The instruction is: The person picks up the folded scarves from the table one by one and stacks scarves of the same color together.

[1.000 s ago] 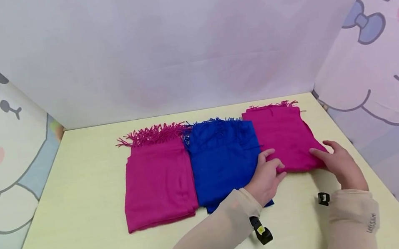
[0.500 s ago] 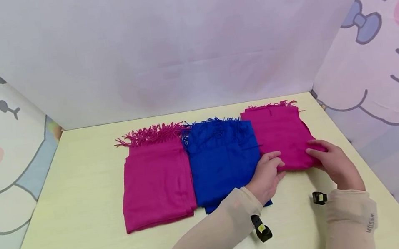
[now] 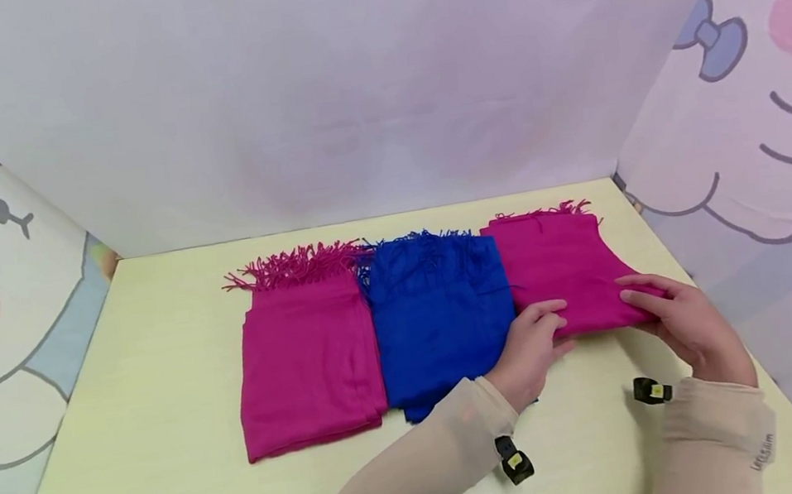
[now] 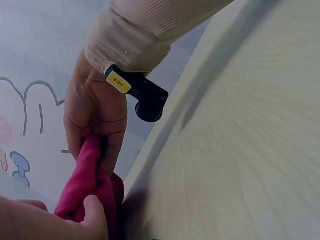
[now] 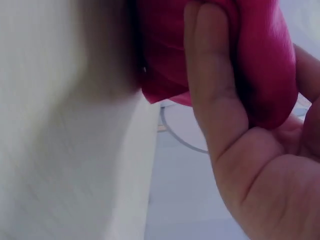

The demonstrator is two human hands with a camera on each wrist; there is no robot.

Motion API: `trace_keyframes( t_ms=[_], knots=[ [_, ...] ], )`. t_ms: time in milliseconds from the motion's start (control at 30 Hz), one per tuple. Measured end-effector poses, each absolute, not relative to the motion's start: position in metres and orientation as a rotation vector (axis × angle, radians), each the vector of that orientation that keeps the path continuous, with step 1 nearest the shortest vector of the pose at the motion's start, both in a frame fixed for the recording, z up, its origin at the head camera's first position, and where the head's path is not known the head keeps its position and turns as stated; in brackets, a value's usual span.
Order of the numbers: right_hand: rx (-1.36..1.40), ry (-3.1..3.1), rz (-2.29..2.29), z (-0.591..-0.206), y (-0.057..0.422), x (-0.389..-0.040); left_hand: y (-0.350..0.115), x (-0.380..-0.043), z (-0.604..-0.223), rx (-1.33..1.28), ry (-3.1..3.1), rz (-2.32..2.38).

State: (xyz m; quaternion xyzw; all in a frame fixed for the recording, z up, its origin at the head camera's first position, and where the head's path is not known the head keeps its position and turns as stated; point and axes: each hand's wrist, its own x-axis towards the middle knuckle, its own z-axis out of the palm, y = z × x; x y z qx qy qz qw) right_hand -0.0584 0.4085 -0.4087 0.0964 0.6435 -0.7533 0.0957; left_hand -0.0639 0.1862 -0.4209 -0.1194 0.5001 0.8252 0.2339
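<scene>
At the table's right lies a folded magenta scarf (image 3: 564,266) with fringe at its far end. My left hand (image 3: 526,355) pinches its near left corner, beside the blue scarf's edge. My right hand (image 3: 696,328) grips the near right corner, fingers on top and the thumb side underneath. The near edge stands a little above the table. From the right wrist view, the magenta fold (image 5: 265,60) sits between the fingers and thumb of my right hand (image 5: 240,145). In the left wrist view, my left thumb (image 4: 95,217) presses against the fold.
A folded blue scarf (image 3: 443,316) lies directly left of the held one, partly under my left forearm. Left of that is another folded magenta scarf (image 3: 307,367), fringe toward the back. The pale table (image 3: 137,448) is bounded by printed cloth walls (image 3: 747,117) on its sides.
My right hand first shifts slightly left, then moves right, drawing the near right corner outward. The near edge now looks straighter. My left hand stays at the other corner.
</scene>
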Motion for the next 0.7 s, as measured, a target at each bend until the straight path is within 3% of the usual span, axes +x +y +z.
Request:
trace_keyframes(
  t_ms=[700],
  knots=[
    [0.193,2.026,-2.136,-0.404,0.425,-0.052,0.182,-0.064,-0.426,-0.192,1.393,2.262]
  ],
)
